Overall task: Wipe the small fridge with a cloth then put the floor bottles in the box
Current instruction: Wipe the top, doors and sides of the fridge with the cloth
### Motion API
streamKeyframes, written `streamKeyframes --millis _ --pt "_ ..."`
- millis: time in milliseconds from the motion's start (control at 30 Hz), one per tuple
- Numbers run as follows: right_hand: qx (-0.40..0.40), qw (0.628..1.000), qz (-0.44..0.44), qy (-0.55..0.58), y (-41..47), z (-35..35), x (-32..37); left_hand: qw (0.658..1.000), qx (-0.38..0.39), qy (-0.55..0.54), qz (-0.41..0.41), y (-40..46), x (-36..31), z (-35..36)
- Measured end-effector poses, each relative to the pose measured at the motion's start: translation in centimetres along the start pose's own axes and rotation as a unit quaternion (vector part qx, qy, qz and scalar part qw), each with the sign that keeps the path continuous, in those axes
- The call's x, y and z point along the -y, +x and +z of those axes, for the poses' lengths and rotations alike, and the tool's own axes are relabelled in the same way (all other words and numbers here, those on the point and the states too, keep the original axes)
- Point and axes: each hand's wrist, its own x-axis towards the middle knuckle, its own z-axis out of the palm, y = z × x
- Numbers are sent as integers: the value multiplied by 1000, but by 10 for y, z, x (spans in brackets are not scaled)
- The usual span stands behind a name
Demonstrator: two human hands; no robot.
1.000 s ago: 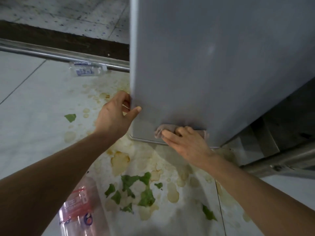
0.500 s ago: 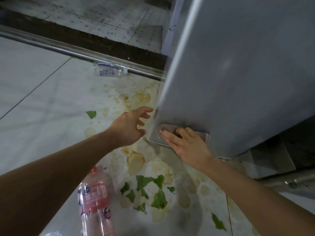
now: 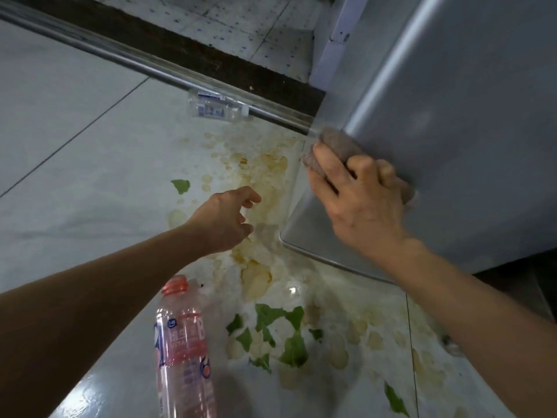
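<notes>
Cloth (image 3: 337, 146), soft and bunched, yields under the right hand's (image 3: 358, 197) clenching grip against the fridge (image 3: 452, 146); left hand (image 3: 224, 221) hangs released.

Bare floor (image 3: 75, 182) lay open to the left, well apart from everything. Ahead, the metal rail (image 3: 144, 63) barred the way, a clear bottle (image 3: 218, 107) touching it. The fridge (image 3: 452, 131) blocked the right. Near the person, a pink bottle (image 3: 184, 348) and green scraps (image 3: 280, 333) cluttered the stained tiles.
</notes>
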Motion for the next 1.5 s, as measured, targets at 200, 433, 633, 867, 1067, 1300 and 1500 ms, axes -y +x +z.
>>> streamKeyframes --millis 200,433,633,867,1067,1300,1500 --pt "106 992 -62 36 -39 40 60 1000 14 21 10 0 9 8" --pt "214 970 -96 68 -64 56 86 999 21 27 1 -5 11 16" --pt "160 985 -59 35 -158 34 14 999 37 27 1 3 0 32" --pt "196 980 -32 14 -165 32 8 1000 28 6 -7 9 -6 38" --pt "189 974 -28 121 -72 46 79 1000 20 14 -13 3 -4 40" --pt "352 910 -191 103 -58 58 97 999 22 35 -26 4 0 44" --pt "386 900 -189 75 -140 45 46 998 36 22 -43 6 0 55"
